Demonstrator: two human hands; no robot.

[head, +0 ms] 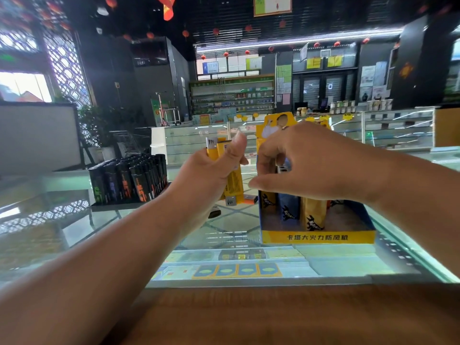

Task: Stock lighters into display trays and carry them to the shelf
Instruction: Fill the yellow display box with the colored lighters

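Ref = display tray (318, 237), yellow/blue cardboard, sitting on the glass surface (99, 220) right of centre, open top, tall yellow back card (273, 123) sticking up behind it.

- Right hand (316, 163): directly over the tray's rear-left part, knuckles up, fingers curled down. They pinch the top of a silver-capped lighter (282, 168), blue body. Thumb sticks out sideways past the tray's left wall. Contact pts partly hidden by the fingers.
- Left hand (214, 170): just left of the tray, raised off the surface. Fist wrapped round a bundle of yellow lighters (234, 186), thumb pressed up along them. Caps show at both ends of the fist, so orientation is mixed. Exact count: can't tell.
- Inside the tray: standing lighters (313, 216), yellow and blue w/ black print, upright along the left/middle. Tray's right part shows bare floor.
- Orange lighter (250, 200) lying flat on the surface, just off the tray's left wall, below the left hand's bundle.
- Small dark item (214, 213) further left of that, too blurred to ID.
- Black lighter tray (129, 180), well left of the ref tray, packed w/ rows of black lighters, upright.
- Wooden edge (273, 317) runs along the near side, in front of the tray.
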